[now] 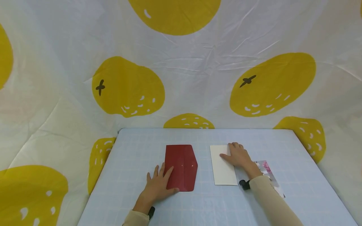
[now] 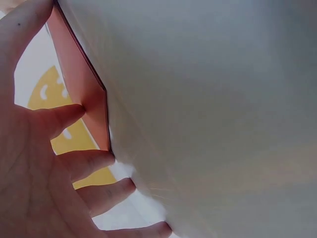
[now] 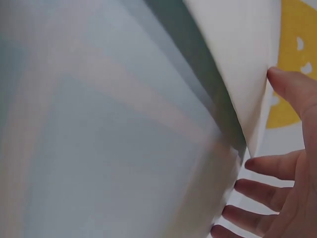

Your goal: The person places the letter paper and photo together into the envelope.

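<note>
A dark red envelope (image 1: 186,169), its flap unfolded toward the right, lies flat on the table. My left hand (image 1: 158,187) rests at its near left side, fingers spread and thumb on its near edge. In the left wrist view, the fingertips meet the red envelope (image 2: 79,74) and the tabletop beside it. To the right is a plain white rectangular paper (image 1: 222,169). My right hand (image 1: 238,156) touches its far right corner, with the thumb on its face. The right wrist view shows straight fingers along the edge of the white paper (image 3: 237,59), with a dark band below it.
A glossy printed picture (image 1: 267,169) with pink flowers lies under my right forearm, partly hidden by it. The table (image 1: 135,141) wears a pale blue checked cover. Behind it hangs a white curtain (image 1: 198,88) printed with large yellow fruit.
</note>
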`<state>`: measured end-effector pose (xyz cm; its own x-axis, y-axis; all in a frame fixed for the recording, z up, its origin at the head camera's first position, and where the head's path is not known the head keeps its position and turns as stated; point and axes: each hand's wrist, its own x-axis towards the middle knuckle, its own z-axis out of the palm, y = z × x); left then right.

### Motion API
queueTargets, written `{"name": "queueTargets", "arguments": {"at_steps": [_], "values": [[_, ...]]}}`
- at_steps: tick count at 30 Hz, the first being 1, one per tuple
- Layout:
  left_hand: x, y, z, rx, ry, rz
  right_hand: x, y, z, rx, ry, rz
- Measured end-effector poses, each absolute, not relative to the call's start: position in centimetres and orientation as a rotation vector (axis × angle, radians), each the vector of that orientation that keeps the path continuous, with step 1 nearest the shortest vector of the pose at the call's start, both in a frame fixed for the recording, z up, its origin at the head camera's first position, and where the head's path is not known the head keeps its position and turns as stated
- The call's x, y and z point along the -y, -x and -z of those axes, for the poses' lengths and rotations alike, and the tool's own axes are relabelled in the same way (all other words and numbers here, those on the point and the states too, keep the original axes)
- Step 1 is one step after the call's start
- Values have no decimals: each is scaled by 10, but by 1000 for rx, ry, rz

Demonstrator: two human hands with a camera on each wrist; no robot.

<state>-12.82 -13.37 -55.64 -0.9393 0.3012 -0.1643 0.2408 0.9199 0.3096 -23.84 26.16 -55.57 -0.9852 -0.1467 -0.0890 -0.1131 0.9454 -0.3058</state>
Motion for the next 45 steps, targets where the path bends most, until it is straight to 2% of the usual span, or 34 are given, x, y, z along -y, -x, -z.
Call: {"name": "queueTargets", "arguments": {"at_steps": [12,33,45], "values": [[131,126,555,-2865,-381,-435,-260,236,553,-2973,147,509],[132,127,555,-2853,-377,-445,-267,228,543,-2841,-77,1245],[133,126,553,-2854,-394,-456,-274,223,546,-2690,-257,1448]]}}
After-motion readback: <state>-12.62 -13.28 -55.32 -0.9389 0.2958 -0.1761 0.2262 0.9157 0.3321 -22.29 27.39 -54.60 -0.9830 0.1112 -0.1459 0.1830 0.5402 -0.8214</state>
